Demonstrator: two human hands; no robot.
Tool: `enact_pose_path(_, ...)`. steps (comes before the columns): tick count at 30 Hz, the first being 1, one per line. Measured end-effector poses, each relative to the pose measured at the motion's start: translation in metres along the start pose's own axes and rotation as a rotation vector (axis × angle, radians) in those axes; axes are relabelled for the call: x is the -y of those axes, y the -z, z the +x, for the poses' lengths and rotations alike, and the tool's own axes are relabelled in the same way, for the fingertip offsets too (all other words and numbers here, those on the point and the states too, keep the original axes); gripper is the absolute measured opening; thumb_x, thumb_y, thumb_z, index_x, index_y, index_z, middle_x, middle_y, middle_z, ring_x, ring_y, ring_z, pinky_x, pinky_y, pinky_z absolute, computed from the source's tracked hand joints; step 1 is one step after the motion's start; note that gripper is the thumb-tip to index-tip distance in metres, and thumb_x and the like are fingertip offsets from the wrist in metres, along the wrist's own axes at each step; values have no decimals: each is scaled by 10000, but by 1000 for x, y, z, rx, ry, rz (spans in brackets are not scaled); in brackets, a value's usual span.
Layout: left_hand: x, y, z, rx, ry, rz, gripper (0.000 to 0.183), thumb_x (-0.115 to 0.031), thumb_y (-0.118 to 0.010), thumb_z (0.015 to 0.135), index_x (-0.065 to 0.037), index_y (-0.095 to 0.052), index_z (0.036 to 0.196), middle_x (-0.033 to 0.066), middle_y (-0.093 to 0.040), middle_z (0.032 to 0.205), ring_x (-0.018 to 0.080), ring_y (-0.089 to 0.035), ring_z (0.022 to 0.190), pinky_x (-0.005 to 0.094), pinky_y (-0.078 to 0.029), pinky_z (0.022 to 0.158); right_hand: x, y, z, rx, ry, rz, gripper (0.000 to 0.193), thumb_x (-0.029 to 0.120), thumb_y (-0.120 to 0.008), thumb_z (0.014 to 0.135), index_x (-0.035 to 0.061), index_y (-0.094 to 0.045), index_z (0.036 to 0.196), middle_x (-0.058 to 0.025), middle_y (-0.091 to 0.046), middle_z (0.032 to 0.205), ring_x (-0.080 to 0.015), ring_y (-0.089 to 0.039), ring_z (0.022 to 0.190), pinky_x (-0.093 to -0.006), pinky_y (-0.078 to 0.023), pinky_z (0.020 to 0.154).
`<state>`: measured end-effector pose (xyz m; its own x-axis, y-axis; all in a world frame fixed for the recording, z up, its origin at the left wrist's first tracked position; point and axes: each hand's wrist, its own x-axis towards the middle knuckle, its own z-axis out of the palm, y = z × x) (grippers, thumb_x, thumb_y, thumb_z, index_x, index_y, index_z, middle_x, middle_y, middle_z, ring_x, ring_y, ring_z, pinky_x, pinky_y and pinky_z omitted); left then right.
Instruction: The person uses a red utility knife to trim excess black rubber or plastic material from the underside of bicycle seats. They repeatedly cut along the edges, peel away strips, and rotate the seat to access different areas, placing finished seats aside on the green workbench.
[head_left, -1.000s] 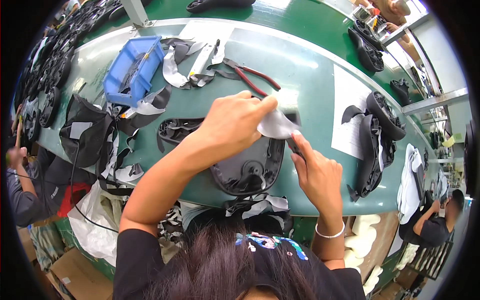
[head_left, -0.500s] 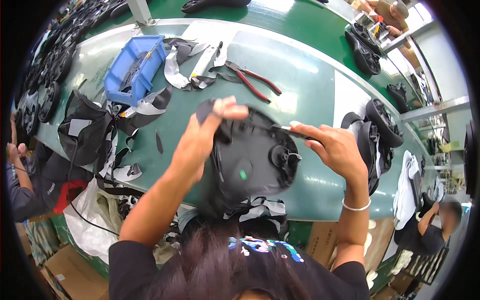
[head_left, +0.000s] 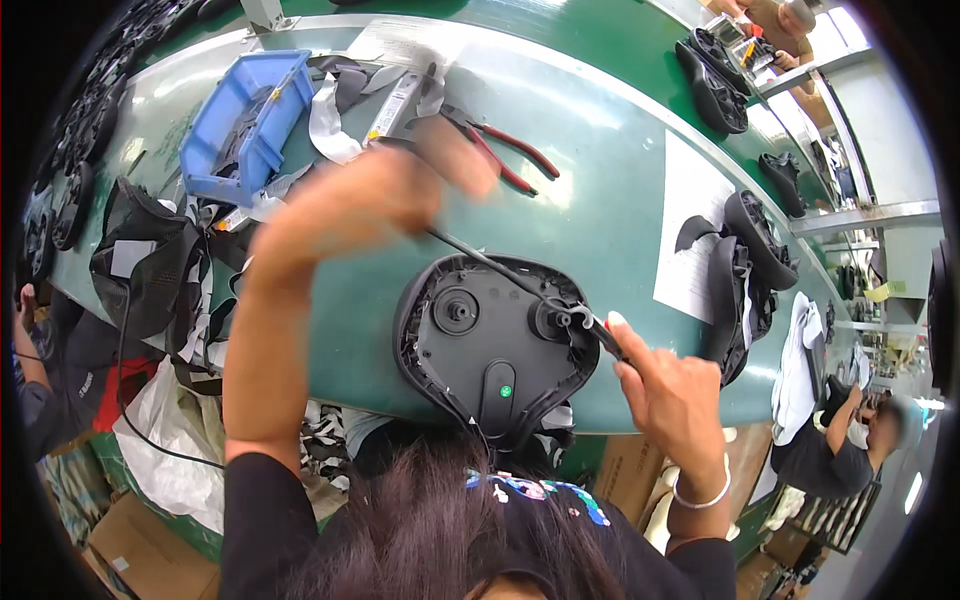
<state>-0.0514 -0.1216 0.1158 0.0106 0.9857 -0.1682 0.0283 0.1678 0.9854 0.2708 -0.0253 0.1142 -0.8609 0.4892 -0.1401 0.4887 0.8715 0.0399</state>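
A black, rounded seat-like shell lies on the green table in front of me, its hollow side up, showing round bosses and a small green sticker. My right hand is closed around a slim dark-handled tool, whose tip is at the shell's right boss. From beside that tip a thin dark strip slants up across the shell's far rim toward my left forearm. My left hand, smeared by motion, is raised beyond the shell near the red-handled pliers; its fingers cannot be made out.
A blue bin and fabric scraps lie at the far left, with a dark mesh piece nearer. More black shells and a white sheet are at right. Other people work at both sides and far right.
My left hand has left the shell and swung up toward the scraps. The shell has come down flat onto the table edge; my right hand has moved lower with the tool.
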Motion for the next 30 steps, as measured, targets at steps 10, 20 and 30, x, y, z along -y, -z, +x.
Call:
enact_pose_path(10, 35, -70, 68, -74, -276, -117, 156, -128, -505, 912, -47, -625, 854, 23, -585, 727, 121, -540, 616, 253, -451, 597, -15, -4, 8, 40, 145, -75, 545, 225, -661, 817, 167, -504, 1336, -79, -545, 597, -272, -548, 499, -390, -405, 485)
enact_pose_path(20, 11, -66, 31, -1159, -992, -549, 190, -152, -474, 916, -42, -524, 770, 26, -467, 593, 120, -410, 496, 279, -371, 482, 53, -41, -74, 133, -670, 1170, 535, 156, -566, 925, 100, -358, 1414, -105, -629, 686, -172, -619, 539, -321, -492, 529)
enact_pose_path(30, 66, -53, 22, -397, -33, 745, 477, -440, -706, 782, -9, -663, 983, 185, -657, 795, 344, -636, 777, 428, -491, 733, 38, -77, -61, -275, -558, 1428, 328, 99, -627, 879, 8, -499, 1167, -66, -640, 865, -112, -637, 680, -239, -502, 532)
